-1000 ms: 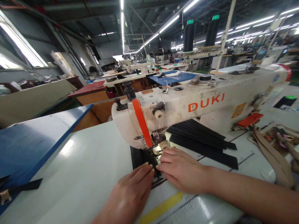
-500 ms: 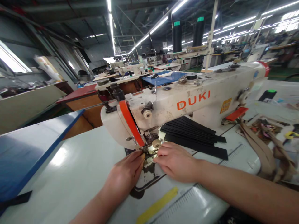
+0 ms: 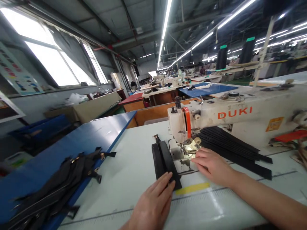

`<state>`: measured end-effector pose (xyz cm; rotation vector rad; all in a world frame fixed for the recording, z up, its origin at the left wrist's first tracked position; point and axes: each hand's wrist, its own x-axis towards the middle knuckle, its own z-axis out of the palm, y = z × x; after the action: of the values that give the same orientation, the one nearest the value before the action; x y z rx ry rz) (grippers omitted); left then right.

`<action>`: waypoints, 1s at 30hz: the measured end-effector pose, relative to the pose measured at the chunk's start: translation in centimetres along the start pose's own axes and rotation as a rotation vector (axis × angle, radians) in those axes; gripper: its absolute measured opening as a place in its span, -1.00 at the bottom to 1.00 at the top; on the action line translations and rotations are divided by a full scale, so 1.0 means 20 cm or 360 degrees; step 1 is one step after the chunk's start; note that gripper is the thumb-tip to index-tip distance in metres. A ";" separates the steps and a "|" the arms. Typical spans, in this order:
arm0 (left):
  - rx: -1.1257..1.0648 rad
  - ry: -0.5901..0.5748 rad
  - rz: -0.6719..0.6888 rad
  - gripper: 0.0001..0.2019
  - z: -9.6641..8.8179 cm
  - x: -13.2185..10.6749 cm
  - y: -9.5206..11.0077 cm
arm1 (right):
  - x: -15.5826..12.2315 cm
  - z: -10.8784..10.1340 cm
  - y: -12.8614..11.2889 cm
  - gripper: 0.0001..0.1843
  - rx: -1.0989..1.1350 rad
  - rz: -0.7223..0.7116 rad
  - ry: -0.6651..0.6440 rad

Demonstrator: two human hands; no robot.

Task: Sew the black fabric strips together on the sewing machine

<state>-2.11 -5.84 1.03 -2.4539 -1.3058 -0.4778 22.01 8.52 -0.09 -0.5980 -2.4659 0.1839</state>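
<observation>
My left hand [image 3: 155,196] lies with its fingers stretched over the near end of a long black strip piece [image 3: 165,159]. That piece rests on the table left of the needle, with two panels side by side and a small metal fitting at its far end. My right hand [image 3: 212,163] is at the sewing machine [image 3: 235,110], its fingers bent together right beside the presser foot [image 3: 190,150]. Whatever those fingertips may pinch is hidden. Behind the right hand, under the machine arm, a fanned stack of black strips [image 3: 230,147] lies on the table.
On the blue board [image 3: 117,124] at left lies a heap of black pieces [image 3: 64,182] with metal fittings. Yellow tape [image 3: 193,189] and ruler markings run along the table's front. Black thread cones [image 3: 221,58] stand behind the machine; a red lever [image 3: 291,135] is at right.
The view has swung left. My left hand has gone from the presser foot to the black strip piece at the left. The right hand has stayed beside the foot.
</observation>
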 end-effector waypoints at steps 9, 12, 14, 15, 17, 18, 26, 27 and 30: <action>-0.0214 -0.0382 -0.0709 -0.75 -0.02 0.05 -0.02 | -0.06 0.03 0.00 -0.74 -0.0041 -0.0027 -0.0016; -0.0162 -0.0372 -0.0923 -0.73 0.08 0.23 -0.18 | -0.08 0.06 0.02 -0.73 -0.0081 -0.0032 0.0032; -0.0127 -0.0342 -0.1038 -0.65 0.14 0.32 -0.27 | -0.08 0.07 0.03 -0.72 -0.0120 -0.0044 0.0101; -0.0114 -0.0332 -0.1066 -0.62 0.16 0.34 -0.29 | -0.09 0.07 0.04 -0.72 -0.0140 -0.0053 0.0136; -0.0092 -0.0333 -0.1073 -0.58 0.18 0.33 -0.31 | -0.09 0.07 0.05 -0.72 -0.0177 -0.0075 0.0184; -0.0077 -0.0345 -0.1064 -0.57 0.17 0.30 -0.31 | -0.10 0.07 0.06 -0.72 -0.0194 -0.0088 0.0193; 0.0362 -0.0362 -0.1440 -0.51 -0.33 -0.25 -0.62 | -0.10 0.10 0.10 -0.71 -0.0261 -0.0202 0.0225; 0.0441 -0.0347 -0.1549 -0.54 -0.43 -0.34 -0.70 | -0.10 0.10 0.10 -0.71 -0.0271 -0.0218 0.0236; 0.0605 -0.0374 -0.1890 -0.63 -0.68 -0.58 -0.91 | -0.09 0.10 0.10 -0.72 -0.0290 -0.0259 0.0264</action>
<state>-25.29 -10.47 10.40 -1.2382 -2.5791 -0.1388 22.88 9.39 -3.24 -0.4640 -2.3706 -0.1504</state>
